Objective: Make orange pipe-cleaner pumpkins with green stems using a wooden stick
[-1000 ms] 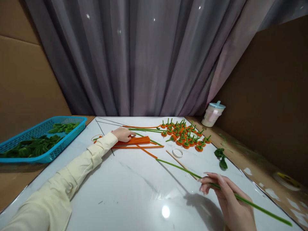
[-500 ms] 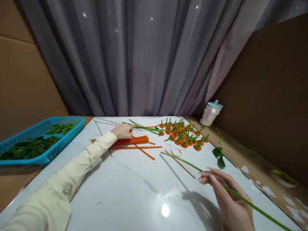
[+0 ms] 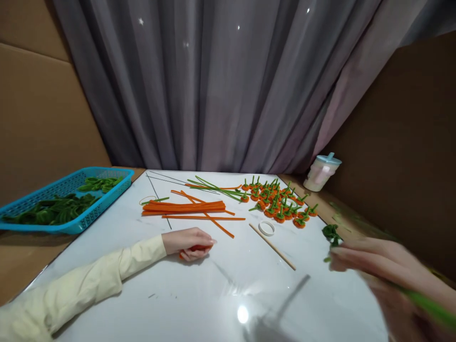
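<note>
Left side of the frame: blue plastic basket (image 3: 104, 201) of looped green leaf shapes (image 3: 53, 210), apparently ready-made. Left of centre, on a white marble-patterned desk (image 3: 199, 294), a bundle of orange pipe cleaners (image 3: 185, 208), seemingly unused stock. Below, left hand (image 3: 188, 241) curled shut around an orange piece (image 3: 200, 248). Just above centre, loose green stems (image 3: 231, 194), apparently unused too. Right of centre, a cluster of orange heads with short green stalks (image 3: 272, 204), many seemingly complete. Below, white ring (image 3: 260, 229) and wooden stick (image 3: 272, 246). Lower right, blurred right hand (image 3: 384, 261), well apart from the left, closed on a green pipe cleaner (image 3: 432, 306).
</note>
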`<state>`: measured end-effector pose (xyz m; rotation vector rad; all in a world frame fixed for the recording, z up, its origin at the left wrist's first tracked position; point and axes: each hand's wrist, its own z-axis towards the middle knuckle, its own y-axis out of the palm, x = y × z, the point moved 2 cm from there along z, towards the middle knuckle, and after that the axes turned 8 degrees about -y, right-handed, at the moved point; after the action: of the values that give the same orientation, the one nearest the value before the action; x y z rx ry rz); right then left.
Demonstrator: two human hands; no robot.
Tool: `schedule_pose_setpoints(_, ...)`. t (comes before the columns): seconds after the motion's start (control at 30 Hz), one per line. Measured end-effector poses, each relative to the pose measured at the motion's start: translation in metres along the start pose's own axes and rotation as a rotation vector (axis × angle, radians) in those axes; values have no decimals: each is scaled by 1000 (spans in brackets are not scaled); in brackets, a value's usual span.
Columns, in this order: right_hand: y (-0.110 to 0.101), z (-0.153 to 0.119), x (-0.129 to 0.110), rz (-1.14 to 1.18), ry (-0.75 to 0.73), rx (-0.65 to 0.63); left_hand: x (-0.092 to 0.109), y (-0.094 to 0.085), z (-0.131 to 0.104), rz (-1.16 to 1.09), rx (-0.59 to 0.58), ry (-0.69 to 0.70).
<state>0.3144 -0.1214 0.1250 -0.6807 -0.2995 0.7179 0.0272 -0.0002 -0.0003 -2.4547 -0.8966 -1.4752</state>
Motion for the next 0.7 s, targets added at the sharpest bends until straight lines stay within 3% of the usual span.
schedule_pose_setpoints(0.07, 16, 25, -6, 78, -257, -159, -3, -7, 3, -115, -61, 24)
schedule_pose_setpoints(0.13, 46, 43, -7, 64, -338, -353, -5, -12, 5, -192, -106, 44)
schedule_pose_setpoints(0.23, 94, 55, -2, 2, -361, -490, -7, -17, 7, -240, -126, 79)
schedule_pose_setpoints(0.33, 129, 57, 3, 14, -380, -611, -10, -19, 8, -274, -141, 91)
schedule_pose_setpoints(0.47, 147, 59, 10, 23, -354, -716, -12, -22, 9, -339, -171, 62)
schedule_pose_setpoints(0.7, 154, 58, 15, 9, -306, -841, -9, -20, 7, -343, -173, 70)
